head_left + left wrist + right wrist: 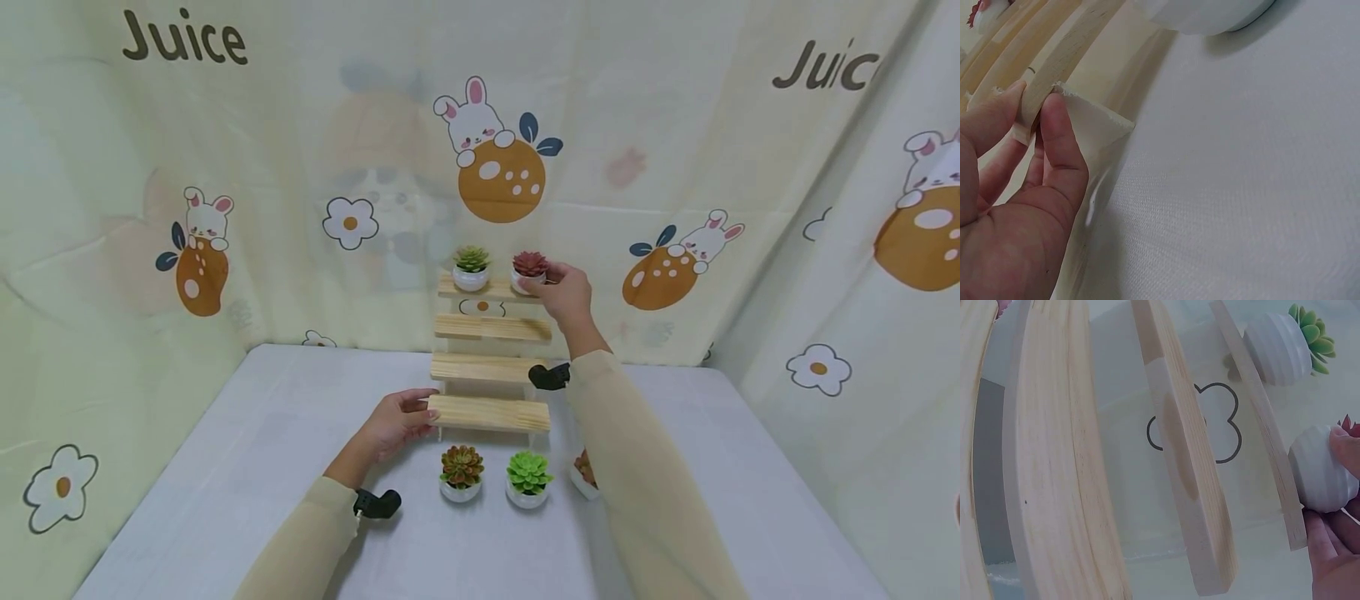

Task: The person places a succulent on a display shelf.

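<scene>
A stepped wooden shelf (491, 367) stands on the white table. My left hand (397, 423) pinches the left end of its lowest board (1063, 62) between thumb and fingers. Up at the top board (1266, 434), my right hand (566, 296) grips the white pot of a dark red succulent (529, 265), thumb on the near side. The pot's base is right at the board's right end. Beside it on the same board sits a light green succulent (471, 268) in a white ribbed pot (1279, 350).
In front of the shelf stand a brown-green succulent (461, 473) and a bright green succulent (528, 479), both in white pots. Another potted plant (585, 475) is partly hidden by my right sleeve. A printed curtain (285, 167) hangs behind and beside the table (247, 467).
</scene>
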`<move>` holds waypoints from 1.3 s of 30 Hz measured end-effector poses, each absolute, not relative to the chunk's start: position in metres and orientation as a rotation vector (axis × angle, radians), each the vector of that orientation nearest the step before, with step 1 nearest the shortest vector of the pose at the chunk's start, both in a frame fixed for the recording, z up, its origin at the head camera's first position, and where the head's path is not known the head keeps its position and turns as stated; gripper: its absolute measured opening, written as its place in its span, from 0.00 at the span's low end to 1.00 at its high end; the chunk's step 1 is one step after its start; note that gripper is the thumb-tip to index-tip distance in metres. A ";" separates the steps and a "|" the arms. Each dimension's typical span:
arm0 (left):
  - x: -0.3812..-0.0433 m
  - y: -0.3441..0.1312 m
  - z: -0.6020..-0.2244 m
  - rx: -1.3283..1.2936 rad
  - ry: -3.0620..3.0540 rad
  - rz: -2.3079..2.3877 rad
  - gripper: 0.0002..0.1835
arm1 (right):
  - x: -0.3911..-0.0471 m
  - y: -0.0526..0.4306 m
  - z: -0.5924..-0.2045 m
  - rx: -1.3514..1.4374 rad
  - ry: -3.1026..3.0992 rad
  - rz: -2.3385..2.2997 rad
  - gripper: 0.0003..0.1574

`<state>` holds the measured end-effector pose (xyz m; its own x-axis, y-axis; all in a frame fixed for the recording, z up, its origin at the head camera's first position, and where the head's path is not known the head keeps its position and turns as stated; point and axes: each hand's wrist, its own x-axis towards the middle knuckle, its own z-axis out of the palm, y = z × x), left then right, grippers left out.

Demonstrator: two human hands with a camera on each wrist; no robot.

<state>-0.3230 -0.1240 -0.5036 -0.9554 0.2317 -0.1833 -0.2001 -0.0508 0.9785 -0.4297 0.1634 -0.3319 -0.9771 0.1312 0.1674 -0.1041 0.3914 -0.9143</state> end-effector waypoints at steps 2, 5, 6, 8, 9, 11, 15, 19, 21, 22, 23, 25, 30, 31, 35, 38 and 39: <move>-0.323 -0.124 -0.503 0.044 1.936 2.086 0.27 | -0.430 0.164 -0.332 -0.022 -2.442 1.612 0.39; -0.323 -0.123 -0.503 0.046 1.932 2.091 0.27 | -0.429 0.164 -0.332 -0.006 -2.438 1.616 0.39; -0.323 -0.123 -0.503 0.049 1.934 2.091 0.27 | -0.428 0.164 -0.332 0.001 -2.435 1.622 0.38; -0.323 -0.123 -0.503 0.049 1.932 2.091 0.27 | -0.427 0.165 -0.331 0.014 -2.433 1.637 0.38; -0.323 -0.123 -0.503 0.043 1.930 2.091 0.27 | -0.426 0.165 -0.331 0.022 -2.438 1.637 0.38; -0.323 -0.123 -0.504 0.048 1.933 2.087 0.27 | -0.425 0.166 -0.331 0.038 -2.445 1.645 0.38; -0.324 -0.123 -0.506 0.062 1.933 2.084 0.28 | -0.422 0.167 -0.332 0.062 -2.449 1.662 0.38; -0.323 -0.123 -0.506 0.063 1.933 2.090 0.28 | -0.419 0.168 -0.333 0.053 -2.414 1.703 0.39; -0.323 -0.124 -0.506 0.062 1.939 2.092 0.27 | -0.416 0.170 -0.334 0.042 -2.391 1.725 0.41; -0.324 -0.124 -0.506 0.057 1.939 2.093 0.27 | -0.414 0.170 -0.335 0.037 -2.375 1.738 0.41; -0.324 -0.124 -0.507 0.053 1.942 2.093 0.27 | -0.412 0.171 -0.335 0.036 -2.360 1.747 0.42; -0.325 -0.124 -0.507 0.056 1.951 2.087 0.27 | -0.408 0.174 -0.336 0.032 -2.340 1.749 0.43; -0.326 -0.123 -0.507 0.053 1.941 2.094 0.27 | -0.397 0.181 -0.342 0.029 -2.308 1.717 0.43; -0.325 -0.123 -0.507 0.059 1.935 2.100 0.28 | -0.395 0.183 -0.344 0.029 -2.301 1.717 0.43; -0.323 -0.124 -0.506 0.104 1.908 2.122 0.28 | -0.385 0.190 -0.350 0.035 -2.293 1.743 0.43; -0.322 -0.124 -0.506 0.123 1.903 2.129 0.29 | -0.377 0.197 -0.356 0.036 -2.299 1.762 0.43; -0.322 -0.124 -0.506 0.120 1.900 2.132 0.29 | -0.373 0.199 -0.358 0.037 -2.298 1.770 0.42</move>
<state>-0.3222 -0.1235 -0.5059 -0.9566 0.2633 -0.1245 -0.1538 -0.0936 0.9837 -0.3733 0.1992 -0.3576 -0.9709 0.1254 0.2040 -0.1652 0.2656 -0.9498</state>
